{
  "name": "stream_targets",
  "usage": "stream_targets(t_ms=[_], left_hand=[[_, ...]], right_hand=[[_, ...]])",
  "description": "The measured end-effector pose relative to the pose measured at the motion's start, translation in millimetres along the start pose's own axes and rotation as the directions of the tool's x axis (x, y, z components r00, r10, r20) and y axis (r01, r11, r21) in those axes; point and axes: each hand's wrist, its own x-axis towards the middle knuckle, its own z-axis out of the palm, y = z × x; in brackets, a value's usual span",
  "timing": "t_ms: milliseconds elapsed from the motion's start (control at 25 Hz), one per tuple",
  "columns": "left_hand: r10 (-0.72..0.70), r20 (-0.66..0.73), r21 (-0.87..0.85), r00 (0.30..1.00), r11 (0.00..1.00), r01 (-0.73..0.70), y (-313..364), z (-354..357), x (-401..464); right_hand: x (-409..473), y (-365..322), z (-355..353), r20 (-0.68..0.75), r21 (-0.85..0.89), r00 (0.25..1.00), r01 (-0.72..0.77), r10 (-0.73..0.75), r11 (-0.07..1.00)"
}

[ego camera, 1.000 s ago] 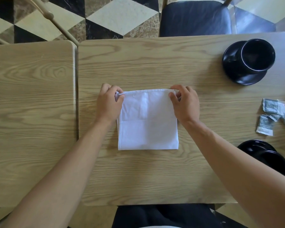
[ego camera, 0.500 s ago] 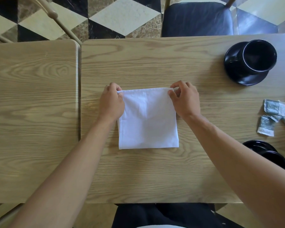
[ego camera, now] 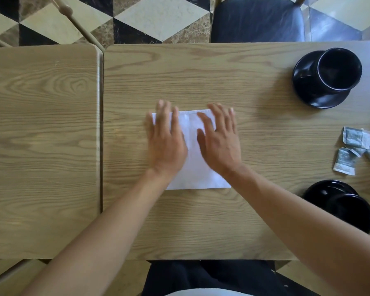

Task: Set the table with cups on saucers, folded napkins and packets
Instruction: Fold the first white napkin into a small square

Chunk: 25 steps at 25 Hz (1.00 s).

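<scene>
The white napkin (ego camera: 198, 150) lies folded and flat on the wooden table (ego camera: 201, 221), near the middle of the top. The left hand (ego camera: 166, 142) rests palm down on the napkin's left part, fingers straight and spread, gripping nothing. The right hand (ego camera: 219, 139) lies flat on the napkin's right part, fingers likewise extended, holding nothing. Both hands are motion-blurred. To the right of the napkin and farther from the person, a black cup (ego camera: 338, 69) stands on a black saucer (ego camera: 305, 90). Directly right of the napkin, well apart, lie several packets (ego camera: 356, 150) in a loose cluster. Right of the napkin and nearer the person, a second cup (ego camera: 350, 212) sits on a second saucer (ego camera: 320, 189).
</scene>
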Motion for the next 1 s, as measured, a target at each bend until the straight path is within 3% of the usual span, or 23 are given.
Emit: stream_targets(t_ms=[80,200,320,640,800,1000], left_hand=[[0.180,0.101,-0.008,0.978,0.984,-0.180,4,11,-30],[0.122,0.209,0.059,0.970,0.989,-0.138,-3,20,-57],[0.082,0.289,0.126,0.954,0.984,-0.123,-12,24,-62],[0.030,0.284,0.172,0.958,0.982,-0.081,-11,22,-64],[0.196,0.236,0.106,0.952,0.968,-0.226,-27,19,-81],[0.170,0.256,0.127,0.951,0.970,-0.208,-30,22,-88]], right_hand=[[-16,-6,12,0.106,0.011,0.989,0.103,-0.103,0.995],[-23,3,24,0.231,-0.011,0.970,0.079,-0.075,0.997],[-23,16,30,0.250,-0.096,0.963,0.129,-0.101,0.987],[-24,20,27,0.231,-0.115,0.971,0.092,-0.063,0.989],[-53,12,23,0.144,-0.066,0.983,0.122,-0.112,0.990],[-74,26,29,0.210,-0.110,0.961,0.209,-0.183,0.972]])
